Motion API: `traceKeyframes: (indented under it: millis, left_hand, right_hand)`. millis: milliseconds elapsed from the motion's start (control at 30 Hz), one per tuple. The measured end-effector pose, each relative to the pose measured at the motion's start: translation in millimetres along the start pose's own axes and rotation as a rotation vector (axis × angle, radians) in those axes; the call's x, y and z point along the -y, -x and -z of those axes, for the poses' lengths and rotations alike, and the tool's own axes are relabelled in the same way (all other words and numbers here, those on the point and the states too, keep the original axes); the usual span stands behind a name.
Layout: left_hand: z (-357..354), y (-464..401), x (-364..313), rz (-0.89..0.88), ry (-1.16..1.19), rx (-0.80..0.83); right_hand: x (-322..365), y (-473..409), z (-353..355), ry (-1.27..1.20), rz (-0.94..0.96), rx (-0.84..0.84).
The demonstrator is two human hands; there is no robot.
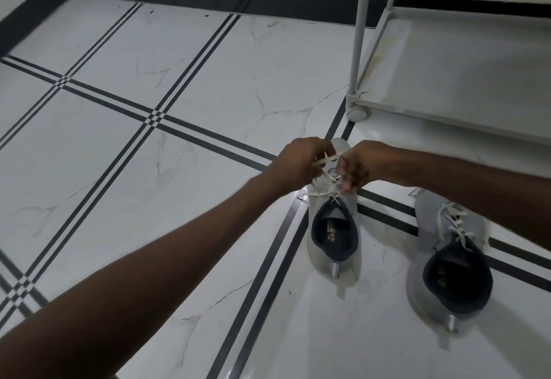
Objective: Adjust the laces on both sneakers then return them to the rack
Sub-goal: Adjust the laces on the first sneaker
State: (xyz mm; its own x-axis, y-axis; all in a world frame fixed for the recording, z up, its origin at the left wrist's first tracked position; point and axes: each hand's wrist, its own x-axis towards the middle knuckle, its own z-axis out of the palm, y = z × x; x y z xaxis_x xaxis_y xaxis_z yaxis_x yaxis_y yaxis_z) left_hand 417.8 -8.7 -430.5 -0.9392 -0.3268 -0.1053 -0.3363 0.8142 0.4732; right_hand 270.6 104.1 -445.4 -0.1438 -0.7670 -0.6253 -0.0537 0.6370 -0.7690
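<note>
Both sneakers on the floor, just in front of the rack (pixel 465 80). Your left hand (pixel 301 164) and right hand (pixel 357 166) meet over the left sneaker (pixel 334 229), fingers pinched on its laces (pixel 326 166). The right sneaker (pixel 447 259), beside it, sits laced and untouched; whether it's been adjusted, can't tell. Judged early to midway: lace work ongoing, both returns to the rack remain.

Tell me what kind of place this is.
Probably a home entryway or hallway: a marble-look tiled floor, a white shoe rack by the wall, and two grey sneakers on the floor.
</note>
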Motion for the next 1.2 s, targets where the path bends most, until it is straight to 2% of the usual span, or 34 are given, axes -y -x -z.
traceKeyframes:
  millis: [133, 333, 400, 500, 600, 667, 733, 800, 833, 900, 1033, 1067, 1133, 1167, 1200]
  left_hand:
    - [-20, 7, -3, -0.141, -0.214, -0.161]
    - [-31, 10, -9, -0.121, -0.122, -0.282]
    - [-34, 10, -9, -0.060, -0.049, -0.327]
    - [-37, 9, -7, 0.003, 0.037, -0.404]
    - [-38, 7, -4, 0.140, 0.168, -0.430]
    - [-38, 8, 0, 0.300, 0.407, -0.339]
    - [-35, 13, 9, 0.420, 0.566, -0.255]
    - [-30, 19, 23, 0.550, 0.718, -0.191]
    - [-26, 22, 30, 0.625, 0.794, -0.160]
    - [-20, 28, 45, 0.743, 0.836, -0.109]
    - [-16, 36, 75, 0.836, 0.690, -0.054]
    - [-17, 36, 81, 0.814, 0.538, -0.038]
    - [-15, 31, 82, 0.685, 0.064, 0.022]
    - [-14, 27, 75, 0.595, -0.063, 0.016]
    - [-14, 22, 66, 0.498, -0.070, 0.019]
  right_hand:
    - [-8, -10, -21, 0.022, 0.036, -0.205]
    - [-24, -15, -31, -0.410, 0.026, 0.058]
    - [-26, -16, -28, -0.427, 0.026, 0.054]
    - [-26, -12, -27, -0.411, 0.028, -0.105]
    - [-28, -14, -27, -0.503, -0.005, -0.271]
    - [-26, -13, -25, -0.602, -0.019, -0.337]
    - [-23, -13, -16, -0.764, -0.021, -0.330]
    - [-24, -12, 1, -0.931, -0.026, -0.257]
    - [-26, -10, 11, -0.929, -0.029, -0.201]
    - [-31, -6, 30, -0.687, -0.052, -0.097]
    - [-39, 0, 53, 0.093, -0.088, -0.063]
    - [-39, 0, 52, 0.246, -0.112, -0.049]
    - [-38, 1, 43, 0.492, -0.136, -0.017]
    - [-38, 0, 36, 0.554, -0.115, -0.008]
    - [-38, -1, 29, 0.568, -0.077, -0.007]
